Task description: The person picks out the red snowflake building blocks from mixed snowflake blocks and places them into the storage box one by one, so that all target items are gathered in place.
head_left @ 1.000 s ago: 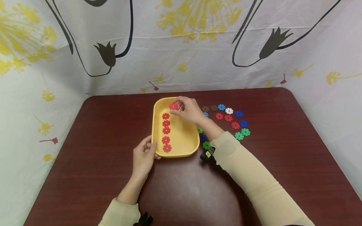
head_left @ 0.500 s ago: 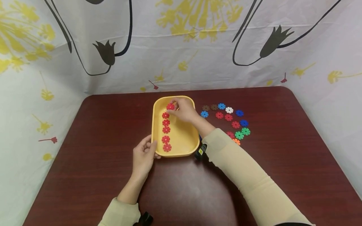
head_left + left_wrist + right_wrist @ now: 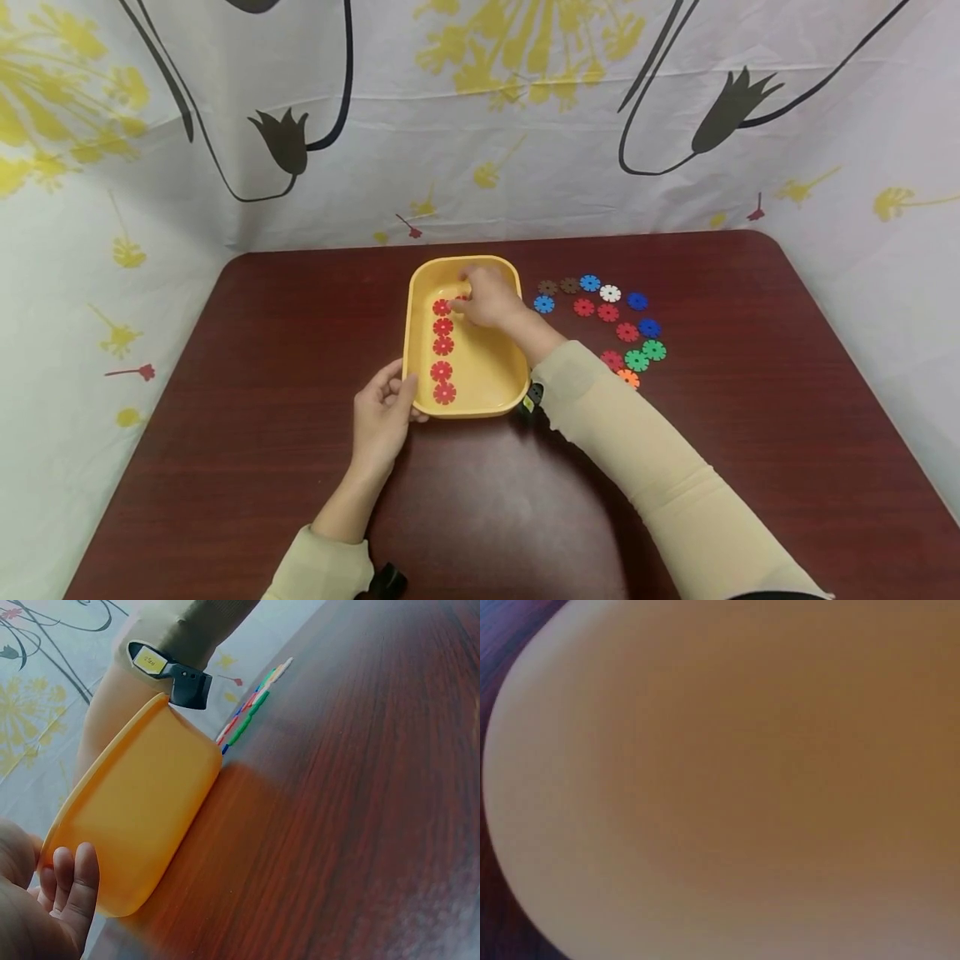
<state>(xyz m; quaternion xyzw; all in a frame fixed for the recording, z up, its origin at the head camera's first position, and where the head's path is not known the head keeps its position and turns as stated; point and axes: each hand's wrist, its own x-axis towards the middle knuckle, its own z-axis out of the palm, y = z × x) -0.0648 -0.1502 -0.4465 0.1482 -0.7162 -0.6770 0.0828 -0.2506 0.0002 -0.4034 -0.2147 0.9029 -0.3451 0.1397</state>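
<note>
A yellow plastic tray [image 3: 491, 367] stands on the table, with a column of red notched discs [image 3: 442, 345] along its left side. My left hand [image 3: 380, 417] grips the tray's near left corner, thumb at the rim. In the left wrist view, fingers [image 3: 85, 881] of that hand lie against the outer wall. At the tray's far end my right hand [image 3: 491, 298] reaches in from the right and pinches another red notched disc [image 3: 462, 297], mostly hidden by the fingers. A blurred yellow surface [image 3: 780, 772] fills most of the right wrist view.
Loose notched discs lie right of the tray: brown [image 3: 570, 285], white [image 3: 610, 293], light blue [image 3: 543, 304], dark blue [image 3: 649, 327], red [image 3: 608, 312], green [image 3: 637, 360] and orange [image 3: 628, 379]. The right forearm [image 3: 652, 450] crosses the table beside them. A patterned cloth [image 3: 480, 183] hangs behind.
My right hand first moved left over the far end of the tray with its red disc, then lower and slightly nearer, so that its fingers now cover most of the disc. The left hand stayed put.
</note>
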